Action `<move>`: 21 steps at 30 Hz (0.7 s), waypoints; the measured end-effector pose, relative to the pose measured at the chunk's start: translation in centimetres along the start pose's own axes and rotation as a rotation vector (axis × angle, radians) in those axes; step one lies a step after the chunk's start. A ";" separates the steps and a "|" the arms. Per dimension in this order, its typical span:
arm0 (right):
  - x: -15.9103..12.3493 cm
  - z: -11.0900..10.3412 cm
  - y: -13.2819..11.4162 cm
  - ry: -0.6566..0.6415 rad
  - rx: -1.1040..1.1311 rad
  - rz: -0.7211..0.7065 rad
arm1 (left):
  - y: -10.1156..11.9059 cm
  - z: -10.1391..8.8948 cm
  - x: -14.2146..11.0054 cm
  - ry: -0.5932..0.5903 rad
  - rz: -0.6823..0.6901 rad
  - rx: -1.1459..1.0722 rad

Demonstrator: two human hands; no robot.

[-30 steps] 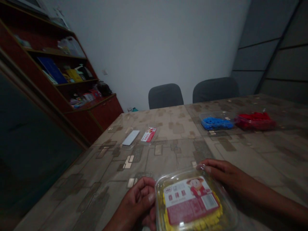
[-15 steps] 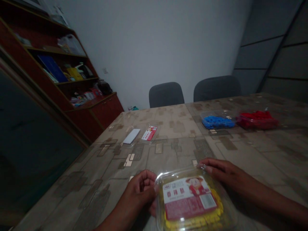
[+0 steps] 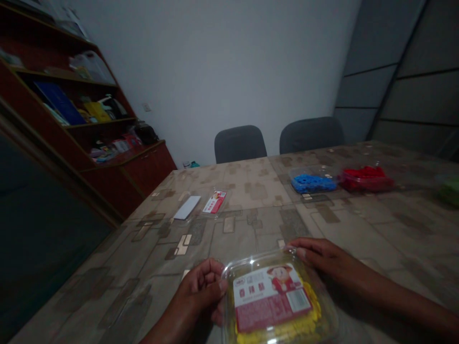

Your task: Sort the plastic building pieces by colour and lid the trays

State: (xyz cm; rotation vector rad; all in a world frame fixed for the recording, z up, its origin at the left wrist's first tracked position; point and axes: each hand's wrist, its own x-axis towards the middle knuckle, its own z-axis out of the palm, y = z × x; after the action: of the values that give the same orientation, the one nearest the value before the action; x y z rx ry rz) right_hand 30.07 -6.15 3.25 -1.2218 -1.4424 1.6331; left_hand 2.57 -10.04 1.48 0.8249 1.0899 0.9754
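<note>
A clear plastic box (image 3: 276, 306) of yellow pieces, with a red and white label on its lid, lies on the patterned table (image 3: 251, 224) right in front of me. My left hand (image 3: 202, 291) is curled against the box's left edge, thumb on the lid rim. My right hand (image 3: 319, 255) rests on the far right corner of the lid, fingers pressed together along the rim.
Farther back stand an open tray of blue pieces (image 3: 311, 181) and one of red pieces (image 3: 366, 177), with something green (image 3: 450, 190) at the right edge. A white card (image 3: 187, 207) and a red label (image 3: 214, 201) lie at centre left. Two grey chairs (image 3: 240, 142) and a red shelf unit (image 3: 89, 129) stand behind.
The view has swung slightly right, bringing the green thing into sight. Both hands stay on the box in the same grip.
</note>
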 end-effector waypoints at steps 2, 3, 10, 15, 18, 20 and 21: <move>0.1 0.0 0.5 0.010 -0.005 0.009 | -0.2 0.0 0.1 0.005 0.003 -0.014; 0.2 -0.1 0.8 0.021 -0.015 0.005 | -0.2 0.0 0.1 0.015 0.002 -0.014; 0.9 -1.0 2.0 0.048 -0.131 -0.039 | -0.5 -0.1 0.1 0.034 0.020 0.026; 0.4 -0.3 0.9 0.046 -0.053 -0.033 | -1.0 -0.2 0.2 0.041 0.051 -0.017; 0.3 -0.1 0.3 0.025 0.001 -0.029 | -1.1 -0.3 0.2 0.029 0.045 -0.009; 0.4 -0.1 0.2 0.009 0.043 -0.021 | -1.1 -0.3 0.1 0.038 0.046 -0.008; 0.5 -0.1 0.2 0.004 0.059 -0.012 | -1.1 -0.2 0.0 0.048 0.044 -0.012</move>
State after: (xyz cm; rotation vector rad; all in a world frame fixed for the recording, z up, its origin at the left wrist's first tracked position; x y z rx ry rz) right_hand 30.03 -5.75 2.91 -1.1805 -1.3864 1.6524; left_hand 2.59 -10.42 0.42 0.8222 1.1103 1.0426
